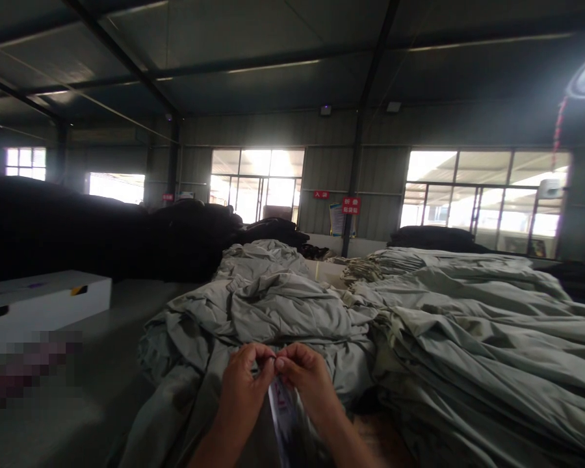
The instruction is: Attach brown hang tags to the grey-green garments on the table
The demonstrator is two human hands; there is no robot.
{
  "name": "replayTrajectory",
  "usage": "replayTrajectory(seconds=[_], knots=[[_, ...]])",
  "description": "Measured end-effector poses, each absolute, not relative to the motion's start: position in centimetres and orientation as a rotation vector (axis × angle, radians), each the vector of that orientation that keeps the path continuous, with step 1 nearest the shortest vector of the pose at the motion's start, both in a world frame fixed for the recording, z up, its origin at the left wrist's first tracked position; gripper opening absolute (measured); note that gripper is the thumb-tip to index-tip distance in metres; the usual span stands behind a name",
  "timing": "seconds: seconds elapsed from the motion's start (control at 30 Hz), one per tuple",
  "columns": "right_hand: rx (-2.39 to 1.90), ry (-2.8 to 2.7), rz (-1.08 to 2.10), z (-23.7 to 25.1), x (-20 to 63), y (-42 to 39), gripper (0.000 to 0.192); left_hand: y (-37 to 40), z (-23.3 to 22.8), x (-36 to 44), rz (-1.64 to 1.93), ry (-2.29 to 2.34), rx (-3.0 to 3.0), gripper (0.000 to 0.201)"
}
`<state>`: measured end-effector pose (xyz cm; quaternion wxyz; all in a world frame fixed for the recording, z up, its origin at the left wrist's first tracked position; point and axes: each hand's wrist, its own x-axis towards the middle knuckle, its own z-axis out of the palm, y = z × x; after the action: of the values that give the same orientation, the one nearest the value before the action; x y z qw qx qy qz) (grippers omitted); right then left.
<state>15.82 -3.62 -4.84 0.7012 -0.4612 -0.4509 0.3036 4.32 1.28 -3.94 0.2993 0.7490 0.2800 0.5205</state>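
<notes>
My left hand (244,387) and my right hand (306,380) meet at their fingertips low in the view. Between them they pinch the top of a thin, shiny, clear plastic strip or bag (283,416) that hangs down between my wrists. Red marks show on it, too blurred to read. Just behind my hands lies a rumpled heap of grey-green garments (268,305). To the right sits a taller, layered stack of the same grey-green cloth (478,338).
A white box-like unit (39,302) stands at the left. Dark piles of fabric (78,227) fill the back left and a further dark pile (433,237) lies behind the right stack. Bright windows (482,192) and a steel post (353,188) line the far wall.
</notes>
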Motion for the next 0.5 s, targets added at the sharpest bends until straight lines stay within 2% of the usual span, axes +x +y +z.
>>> replayTrajectory(seconds=[0.3, 0.5], knots=[[-1.018, -1.066, 0.700, -4.73, 15.79, -3.93, 0.046, 1.27, -4.09, 4.11, 1.337, 0.587, 1.935, 0.012], [-1.027, -1.100, 0.721, -5.18, 16.01, -3.84, 0.044, 1.12, -4.49, 4.24, 1.498, 0.583, 2.070, 0.013]])
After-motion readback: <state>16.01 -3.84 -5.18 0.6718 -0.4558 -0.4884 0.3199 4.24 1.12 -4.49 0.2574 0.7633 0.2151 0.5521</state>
